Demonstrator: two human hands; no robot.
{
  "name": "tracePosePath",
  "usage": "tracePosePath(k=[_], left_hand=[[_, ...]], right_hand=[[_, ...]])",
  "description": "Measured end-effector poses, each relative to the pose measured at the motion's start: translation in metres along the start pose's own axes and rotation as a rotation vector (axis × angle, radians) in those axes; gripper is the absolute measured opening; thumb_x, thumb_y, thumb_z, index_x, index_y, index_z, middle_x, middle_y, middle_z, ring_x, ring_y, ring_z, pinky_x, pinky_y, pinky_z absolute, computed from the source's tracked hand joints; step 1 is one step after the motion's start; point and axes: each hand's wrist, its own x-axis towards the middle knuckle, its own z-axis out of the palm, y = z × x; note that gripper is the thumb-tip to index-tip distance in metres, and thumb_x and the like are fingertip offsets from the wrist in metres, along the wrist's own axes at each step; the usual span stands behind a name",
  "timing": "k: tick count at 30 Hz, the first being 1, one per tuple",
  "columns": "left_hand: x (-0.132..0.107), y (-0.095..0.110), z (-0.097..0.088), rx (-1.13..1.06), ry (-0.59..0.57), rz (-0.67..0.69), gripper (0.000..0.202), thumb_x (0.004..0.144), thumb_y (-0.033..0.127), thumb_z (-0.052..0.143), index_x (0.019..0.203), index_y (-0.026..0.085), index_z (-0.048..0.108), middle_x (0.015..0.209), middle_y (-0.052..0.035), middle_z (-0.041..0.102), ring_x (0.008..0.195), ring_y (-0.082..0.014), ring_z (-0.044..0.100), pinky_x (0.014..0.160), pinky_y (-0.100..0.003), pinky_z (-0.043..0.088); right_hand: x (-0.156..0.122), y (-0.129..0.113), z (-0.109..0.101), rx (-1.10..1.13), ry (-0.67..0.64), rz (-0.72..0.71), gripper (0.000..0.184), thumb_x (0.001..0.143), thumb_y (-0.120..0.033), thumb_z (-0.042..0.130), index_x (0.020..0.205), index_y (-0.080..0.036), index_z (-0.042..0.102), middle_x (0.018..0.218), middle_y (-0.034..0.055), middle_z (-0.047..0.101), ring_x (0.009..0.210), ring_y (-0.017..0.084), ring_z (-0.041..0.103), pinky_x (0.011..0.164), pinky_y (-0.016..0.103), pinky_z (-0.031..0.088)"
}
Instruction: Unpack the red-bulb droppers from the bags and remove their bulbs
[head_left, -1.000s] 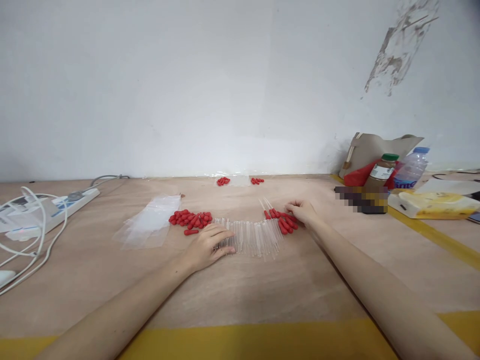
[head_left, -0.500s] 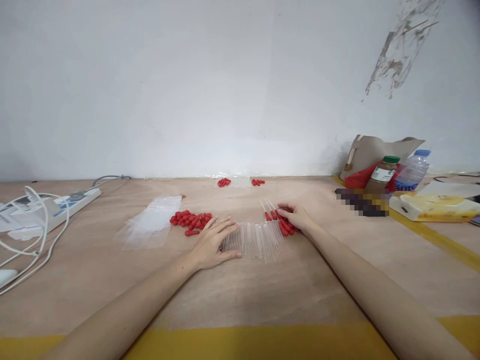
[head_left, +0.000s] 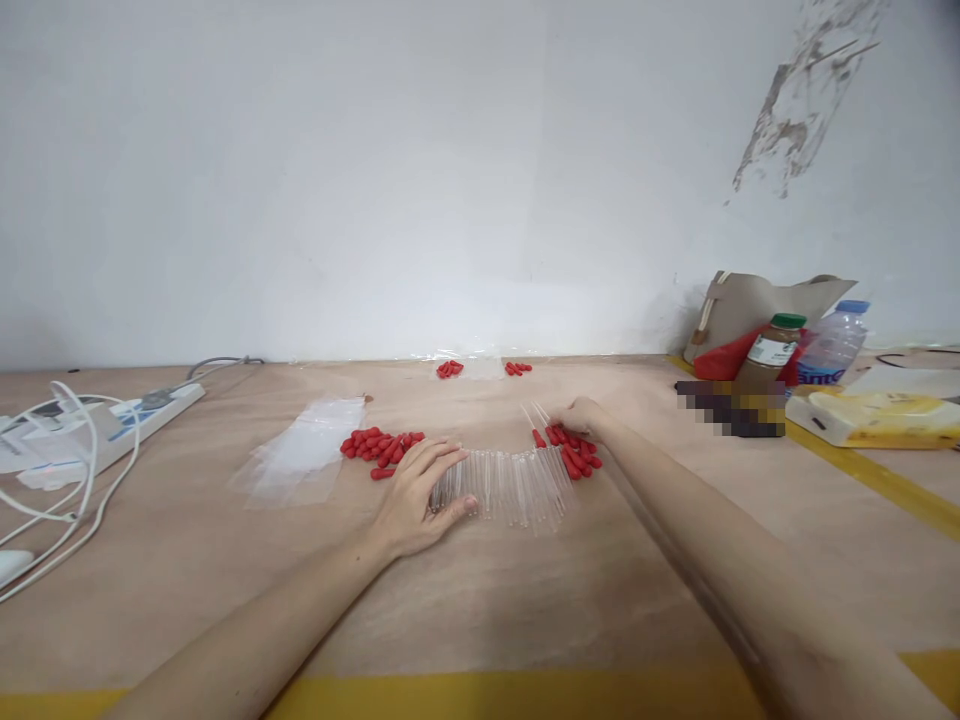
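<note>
A fan of several clear glass tubes (head_left: 510, 482) lies on the wooden table (head_left: 525, 580). My left hand (head_left: 417, 497) rests on the left end of the fan, fingers stretched over the tubes and thumb pressed at their near ends. My right hand (head_left: 577, 414) reaches to the fan's far right end, fingers curled down among red rubber caps (head_left: 577, 452) fitted on or lying by the tubes; what it grips is hidden. A second pile of loose red caps (head_left: 381, 446) lies just left of my left hand.
A clear plastic bag (head_left: 300, 452) lies left of the caps. A white power strip with cables (head_left: 90, 430) sits far left. More red caps (head_left: 448, 369) lie by the wall. Far right stand a beige bag (head_left: 750, 305), a jar (head_left: 766, 358), a water bottle (head_left: 831, 345) and a tissue pack (head_left: 874, 418).
My left hand has pushed the left end of the fan inward, bunching the tubes. My right hand has moved left and away from me, onto the capped tubes.
</note>
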Motion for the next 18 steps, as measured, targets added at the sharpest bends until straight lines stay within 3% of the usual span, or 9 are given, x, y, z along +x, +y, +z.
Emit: tracePosePath(k=[6, 9, 11, 13, 16, 18], left_hand=[[0.001, -0.001, 0.001, -0.032, -0.009, -0.026, 0.035, 0.081, 0.031, 0.052, 0.114, 0.019, 0.053, 0.115, -0.0083, 0.054, 0.113, -0.0225, 0.045, 0.098, -0.041, 0.037], [0.001, -0.001, 0.001, -0.041, -0.011, -0.042, 0.032, 0.082, 0.03, 0.05, 0.112, 0.019, 0.053, 0.115, -0.0078, 0.054, 0.112, -0.0218, 0.045, 0.097, -0.04, 0.037], [0.001, -0.001, 0.001, -0.046, -0.009, -0.046, 0.032, 0.083, 0.029, 0.05, 0.113, 0.019, 0.053, 0.115, -0.0079, 0.054, 0.112, -0.0215, 0.045, 0.098, -0.04, 0.037], [0.001, -0.001, 0.0, -0.053, -0.012, -0.046, 0.031, 0.083, 0.029, 0.049, 0.113, 0.019, 0.053, 0.114, -0.008, 0.053, 0.111, -0.0212, 0.045, 0.098, -0.04, 0.036], [0.001, 0.0, 0.0, -0.061, -0.015, -0.041, 0.03, 0.084, 0.028, 0.048, 0.113, 0.02, 0.052, 0.113, -0.0077, 0.053, 0.109, -0.0206, 0.046, 0.097, -0.04, 0.037], [0.002, 0.0, 0.0, -0.059, -0.002, -0.036, 0.03, 0.083, 0.028, 0.049, 0.112, 0.02, 0.052, 0.112, -0.0075, 0.053, 0.108, -0.0203, 0.047, 0.096, -0.039, 0.038]], right_hand=[[0.0, -0.006, 0.005, 0.048, 0.009, 0.064, 0.016, 0.062, -0.015, 0.066, 0.05, -0.011, 0.057, 0.037, 0.0019, 0.05, 0.038, 0.012, 0.049, 0.033, 0.022, 0.035], [-0.001, -0.005, 0.004, 0.113, 0.022, 0.076, 0.018, 0.071, -0.025, 0.064, 0.073, -0.007, 0.062, 0.066, 0.0093, 0.063, 0.06, 0.017, 0.059, 0.049, 0.026, 0.047], [-0.002, -0.005, 0.0, 0.16, 0.026, 0.074, 0.028, 0.08, -0.03, 0.056, 0.099, -0.009, 0.057, 0.095, 0.0102, 0.06, 0.082, 0.018, 0.058, 0.068, 0.032, 0.05], [-0.004, -0.005, -0.006, 0.209, 0.031, 0.049, 0.031, 0.085, -0.032, 0.049, 0.109, -0.013, 0.051, 0.107, 0.0077, 0.055, 0.091, 0.017, 0.056, 0.077, 0.036, 0.048], [-0.017, -0.009, -0.017, 0.293, 0.068, -0.067, 0.026, 0.086, -0.034, 0.045, 0.084, -0.012, 0.057, 0.089, 0.0069, 0.06, 0.078, 0.014, 0.058, 0.07, 0.028, 0.047], [-0.035, -0.012, -0.019, 0.349, 0.1, -0.195, 0.029, 0.085, -0.035, 0.041, 0.07, -0.014, 0.053, 0.078, 0.0047, 0.061, 0.069, 0.011, 0.057, 0.065, 0.023, 0.045]])
